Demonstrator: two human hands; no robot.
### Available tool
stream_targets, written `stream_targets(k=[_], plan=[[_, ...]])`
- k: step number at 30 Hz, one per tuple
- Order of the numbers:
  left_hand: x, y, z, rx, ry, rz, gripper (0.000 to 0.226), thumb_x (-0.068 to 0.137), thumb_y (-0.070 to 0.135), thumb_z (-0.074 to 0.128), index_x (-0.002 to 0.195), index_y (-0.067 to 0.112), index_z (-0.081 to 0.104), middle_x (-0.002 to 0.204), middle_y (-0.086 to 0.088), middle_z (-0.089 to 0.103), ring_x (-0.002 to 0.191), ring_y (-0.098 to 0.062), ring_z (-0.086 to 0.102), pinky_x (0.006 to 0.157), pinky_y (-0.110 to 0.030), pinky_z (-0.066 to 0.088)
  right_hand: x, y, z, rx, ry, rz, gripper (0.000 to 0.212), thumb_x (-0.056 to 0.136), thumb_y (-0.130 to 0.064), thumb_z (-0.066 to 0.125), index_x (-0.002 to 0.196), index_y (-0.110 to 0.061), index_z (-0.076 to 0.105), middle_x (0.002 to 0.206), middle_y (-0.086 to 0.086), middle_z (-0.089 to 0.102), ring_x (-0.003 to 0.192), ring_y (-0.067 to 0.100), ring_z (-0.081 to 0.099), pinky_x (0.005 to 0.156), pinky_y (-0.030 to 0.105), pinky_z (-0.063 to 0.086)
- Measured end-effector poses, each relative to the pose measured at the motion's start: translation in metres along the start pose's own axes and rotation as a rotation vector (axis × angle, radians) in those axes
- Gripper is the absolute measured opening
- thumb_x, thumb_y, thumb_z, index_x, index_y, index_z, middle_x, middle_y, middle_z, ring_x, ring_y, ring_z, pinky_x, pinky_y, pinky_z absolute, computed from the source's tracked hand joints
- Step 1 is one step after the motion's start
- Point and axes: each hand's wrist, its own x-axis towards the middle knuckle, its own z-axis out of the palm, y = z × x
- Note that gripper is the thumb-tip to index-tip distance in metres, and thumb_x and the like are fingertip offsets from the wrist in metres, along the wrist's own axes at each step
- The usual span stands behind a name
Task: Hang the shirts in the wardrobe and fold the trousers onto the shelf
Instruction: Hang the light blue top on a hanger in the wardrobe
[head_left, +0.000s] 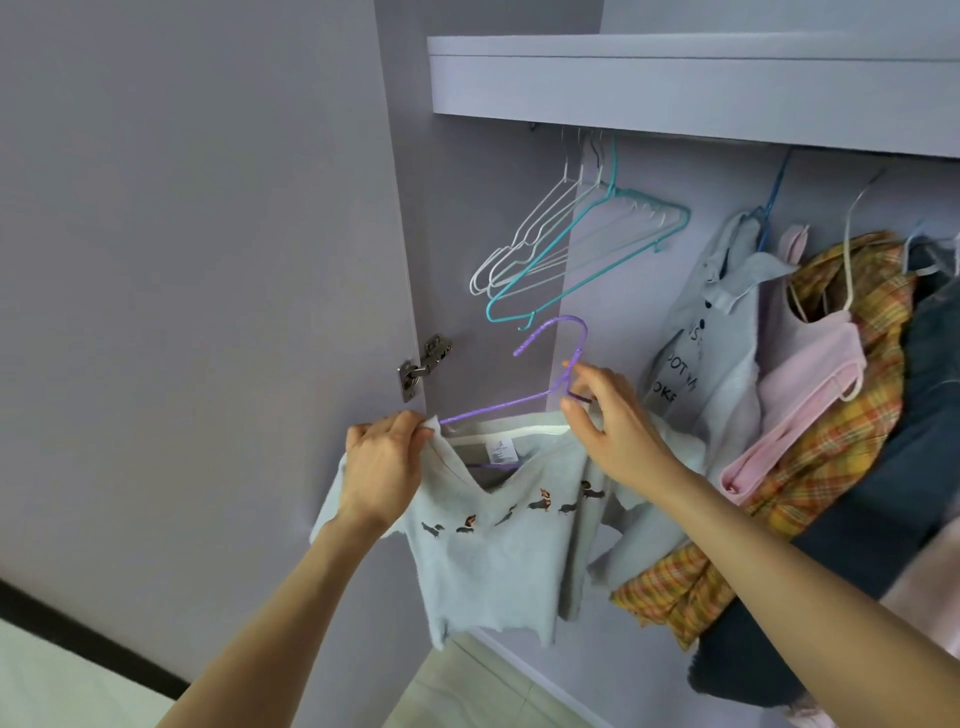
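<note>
Wardrobe (519, 322) open, several garments (810, 395) hung at right. Left hand (384, 467) pinches the grey shirt (498, 551) shoulder, right hand (613, 431) grips the purple hanger (550, 364) neck. Shirt's on it, below the rail; trousers not visible.

Two hands (384, 467), five hangers (587, 244), six garments (498, 545).

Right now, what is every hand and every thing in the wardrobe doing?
Left hand: pinching the shirt's shoulder.
Right hand: gripping the purple hanger's neck.
Purple hanger: inside the shirt, hook not yet on the rail.
Grey shirt: draped on the purple hanger, held up.
Empty hangers: hanging bare.
Other clothes: hanging, bunched together.
Wardrobe door: open.
</note>
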Motion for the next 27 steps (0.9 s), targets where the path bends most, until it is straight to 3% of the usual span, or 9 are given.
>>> stream_targets(k=[3,5,8,10,14,19,22,25,27], plan=[[0.002,-0.010,0.001,-0.033,0.002,-0.028,0.015,0.094,0.006,0.050,0.096,0.002,0.064,0.083,-0.012,0.067,0.082,-0.032,0.061,0.082,-0.033,0.026,-0.017,0.027,-0.009,-0.105,-0.104,0.126,0.041,0.092,-0.020,0.054,0.132,-0.011,0.047,0.117,0.007,0.055,0.112,0.021,0.049,0.095,0.034,0.040],[0.004,-0.015,0.005,-0.047,-0.021,-0.027,0.015,0.094,0.005,0.050,0.097,0.001,0.064,0.083,-0.013,0.067,0.082,-0.033,0.061,0.082,-0.032,0.024,-0.027,0.040,-0.017,-0.125,-0.184,0.205,0.038,0.093,-0.019,0.052,0.130,-0.012,0.049,0.119,0.007,0.056,0.111,0.022,0.054,0.093,0.032,0.043],[0.009,-0.014,0.018,-0.073,-0.063,-0.031,0.018,0.095,0.007,0.049,0.101,0.001,0.064,0.090,-0.014,0.067,0.089,-0.033,0.060,0.085,-0.030,0.023,-0.034,0.048,-0.033,-0.162,-0.298,0.169,0.024,0.093,-0.008,0.048,0.116,-0.009,0.056,0.104,-0.005,0.055,0.094,0.017,0.057,0.080,0.020,0.039],[0.014,-0.009,0.030,-0.089,-0.100,-0.017,0.020,0.096,0.010,0.047,0.103,0.002,0.064,0.096,-0.013,0.067,0.094,-0.033,0.057,0.089,-0.030,0.022,-0.036,0.048,-0.046,-0.199,-0.300,0.158,0.012,0.093,-0.009,0.048,0.097,-0.009,0.059,0.088,-0.009,0.052,0.083,0.015,0.055,0.076,0.024,0.040],[0.032,0.007,0.057,-0.114,-0.203,-0.016,0.024,0.097,0.014,0.045,0.112,0.007,0.062,0.110,-0.012,0.064,0.107,-0.033,0.052,0.102,-0.036,0.023,-0.046,0.039,-0.071,-0.177,-0.344,0.268,0.027,0.095,-0.023,0.048,0.068,-0.016,0.045,0.058,-0.005,0.040,0.054,0.009,0.038,0.055,0.029,0.035],[0.070,0.042,0.073,-0.154,-0.273,-0.027,0.044,0.091,0.024,0.055,0.133,0.016,0.048,0.136,-0.010,0.046,0.124,-0.034,0.041,0.105,-0.039,0.027,-0.043,0.023,-0.080,-0.054,-0.138,0.408,0.027,0.095,-0.011,0.046,0.075,0.006,0.048,0.056,-0.004,0.034,0.049,0.002,0.030,0.049,0.020,0.027],[0.093,0.068,0.067,-0.202,-0.220,0.027,0.055,0.089,0.027,0.059,0.139,0.017,0.040,0.136,-0.013,0.041,0.124,-0.035,0.037,0.102,-0.046,0.030,-0.023,0.013,-0.081,0.009,0.029,0.501,0.026,0.096,-0.010,0.043,0.074,0.001,0.051,0.060,0.002,0.041,0.055,0.008,0.036,0.049,0.019,0.028],[0.118,0.095,0.048,-0.231,-0.104,0.118,0.058,0.087,0.020,0.058,0.140,0.014,0.036,0.138,-0.015,0.038,0.123,-0.037,0.035,0.097,-0.049,0.034,0.011,0.005,-0.081,-0.003,0.178,0.516,0.026,0.097,-0.011,0.040,0.091,0.007,0.058,0.086,0.019,0.060,0.080,0.026,0.054,0.066,0.025,0.036],[0.136,0.112,0.032,-0.236,0.009,0.206,0.060,0.085,0.014,0.057,0.141,0.010,0.036,0.143,-0.017,0.032,0.127,-0.039,0.031,0.099,-0.052,0.034,0.037,0.003,-0.081,-0.030,0.295,0.510,0.028,0.097,-0.011,0.039,0.097,0.009,0.058,0.101,0.024,0.061,0.093,0.029,0.055,0.077,0.029,0.039]])
